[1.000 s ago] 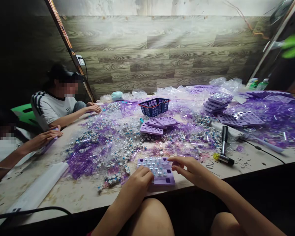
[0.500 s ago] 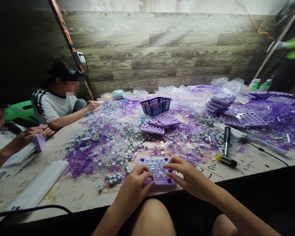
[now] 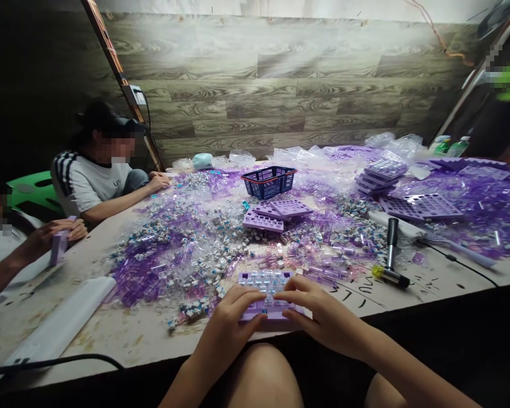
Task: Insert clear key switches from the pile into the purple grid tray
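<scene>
A purple keypad (image 3: 255, 277) with rows of clear keycaps lies flat at the table's near edge, between both hands. My left hand (image 3: 232, 314) grips its left side, the index finger over the keys and the thumb along the front part. A small dark switch (image 3: 264, 311) shows by the left thumb. My right hand (image 3: 318, 309) holds the right side, its fingers bent over the keycaps and the thumb low on the frame. The fingers hide much of the keypad's front and right parts.
Loose switches (image 3: 195, 307) and purple keycaps (image 3: 140, 289) heap beyond the keypad. Further back are purple frames (image 3: 263, 220) and a dark basket (image 3: 267, 184). A hammer (image 3: 391, 243) lies right, a white lamp bar (image 3: 63, 323) left. Two co-workers sit left, one's hand (image 3: 68, 229) holding a purple piece.
My right hand has shifted left over the keycaps. My left fingers have stretched further across the keypad toward it. The co-worker's purple piece has moved slightly left.
</scene>
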Demonstrator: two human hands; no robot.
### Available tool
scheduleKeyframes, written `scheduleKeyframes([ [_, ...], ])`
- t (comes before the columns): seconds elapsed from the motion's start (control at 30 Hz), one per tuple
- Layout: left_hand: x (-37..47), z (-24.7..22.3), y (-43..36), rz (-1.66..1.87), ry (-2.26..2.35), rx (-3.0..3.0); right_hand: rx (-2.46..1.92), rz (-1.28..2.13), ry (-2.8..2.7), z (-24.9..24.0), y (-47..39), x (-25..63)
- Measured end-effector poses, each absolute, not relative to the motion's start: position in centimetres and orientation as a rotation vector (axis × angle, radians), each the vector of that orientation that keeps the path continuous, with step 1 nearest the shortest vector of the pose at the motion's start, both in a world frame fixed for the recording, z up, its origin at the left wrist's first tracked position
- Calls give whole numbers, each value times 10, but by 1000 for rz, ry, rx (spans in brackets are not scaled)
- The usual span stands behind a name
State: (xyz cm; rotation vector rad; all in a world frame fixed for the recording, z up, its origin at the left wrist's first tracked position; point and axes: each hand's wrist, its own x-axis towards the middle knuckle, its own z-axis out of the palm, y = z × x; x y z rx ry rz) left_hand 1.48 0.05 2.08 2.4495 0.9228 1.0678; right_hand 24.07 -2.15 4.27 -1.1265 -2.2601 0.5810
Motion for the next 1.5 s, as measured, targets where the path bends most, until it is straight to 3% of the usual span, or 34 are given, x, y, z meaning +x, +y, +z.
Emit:
scheduleKeyframes([
  [0.53,1,10,4,1107,915,2488,-1094,362,-2322,35,-18,225],
  [1.2,10,27,-6,904,970,2986,-1184,479,-2385,34,-17,218],
  [1.5,8,8,-12,1044,1005,2891,-1221,382,-2465,35,-17,211],
])
